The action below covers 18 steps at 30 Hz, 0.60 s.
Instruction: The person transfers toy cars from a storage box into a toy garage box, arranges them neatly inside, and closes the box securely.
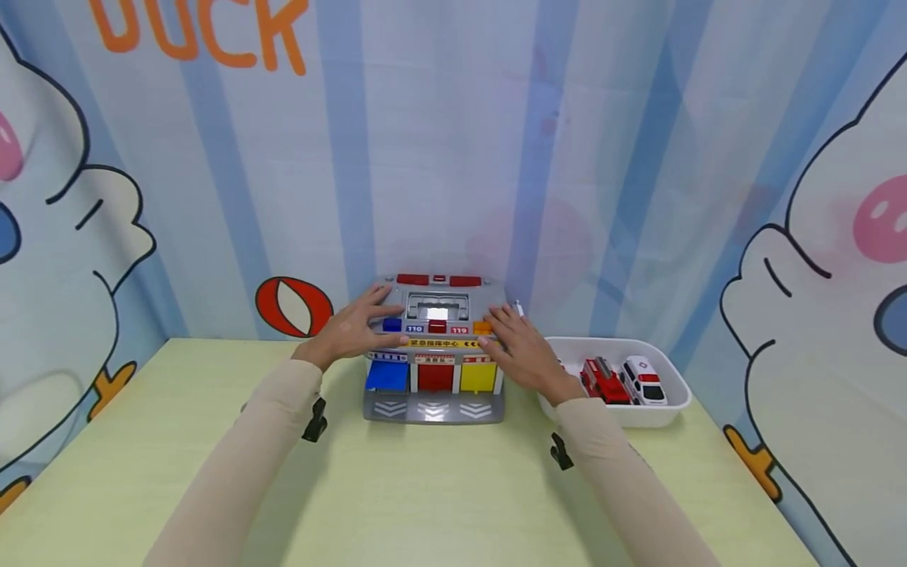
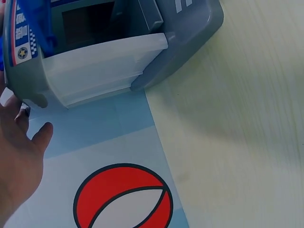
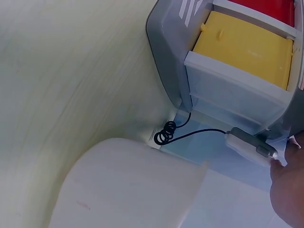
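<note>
Bare left hand (image 2: 20, 159) touches grey-and-white plastic toy garage (image 2: 102, 66), blue plastic door (image 2: 39, 23) open; below garage, red-and-white oval printed ball (image 2: 124, 202) on blue-striped cloth (image 2: 102, 116); right of garage, pale wood-grain tabletop (image 2: 242, 118).

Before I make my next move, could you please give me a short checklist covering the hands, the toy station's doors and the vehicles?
1. Left hand at the toy station's left side: ok.
2. Right hand at its right side: ok.
3. Red door and yellow door closed: ok.
4. Blue door closed: not ok, it is swung open.
5. Red fire truck and ambulance inside the white tray: ok.
6. Nothing behind the closed doors: cannot tell, hidden.
</note>
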Each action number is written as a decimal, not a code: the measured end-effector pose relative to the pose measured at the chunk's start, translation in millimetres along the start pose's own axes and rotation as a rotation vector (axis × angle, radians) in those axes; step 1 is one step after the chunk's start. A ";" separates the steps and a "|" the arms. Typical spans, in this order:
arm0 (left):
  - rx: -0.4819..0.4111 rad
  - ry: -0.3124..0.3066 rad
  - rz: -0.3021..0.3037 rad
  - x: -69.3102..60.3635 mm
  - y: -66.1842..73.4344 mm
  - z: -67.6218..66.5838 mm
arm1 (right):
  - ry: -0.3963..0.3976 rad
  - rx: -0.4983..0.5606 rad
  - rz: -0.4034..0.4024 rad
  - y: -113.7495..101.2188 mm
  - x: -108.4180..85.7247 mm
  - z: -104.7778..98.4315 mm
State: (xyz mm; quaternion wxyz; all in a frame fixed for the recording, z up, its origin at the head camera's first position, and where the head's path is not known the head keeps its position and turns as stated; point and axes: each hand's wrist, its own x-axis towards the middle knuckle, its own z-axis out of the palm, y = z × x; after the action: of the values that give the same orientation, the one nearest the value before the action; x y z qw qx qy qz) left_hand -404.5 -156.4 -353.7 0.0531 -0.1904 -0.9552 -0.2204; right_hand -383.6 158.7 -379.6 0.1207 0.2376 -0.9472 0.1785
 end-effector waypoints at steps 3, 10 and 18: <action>0.020 0.008 0.010 -0.8 -0.3 1.4 | -0.012 0.000 -0.010 -1.5 0.2 -3.0; 0.020 0.025 0.017 -0.7 0.3 4.8 | -0.048 0.025 -0.016 2.8 -2.0 -12.3; 0.009 0.033 0.019 -3.0 0.1 3.6 | -0.083 0.075 0.010 12.2 -11.3 -24.8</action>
State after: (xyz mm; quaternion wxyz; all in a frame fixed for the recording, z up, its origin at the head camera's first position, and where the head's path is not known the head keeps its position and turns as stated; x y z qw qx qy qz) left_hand -401.8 -155.7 -357.4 0.0718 -0.1953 -0.9534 -0.2186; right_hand -376.4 183.2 -364.1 0.0715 0.2445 -0.9452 0.2043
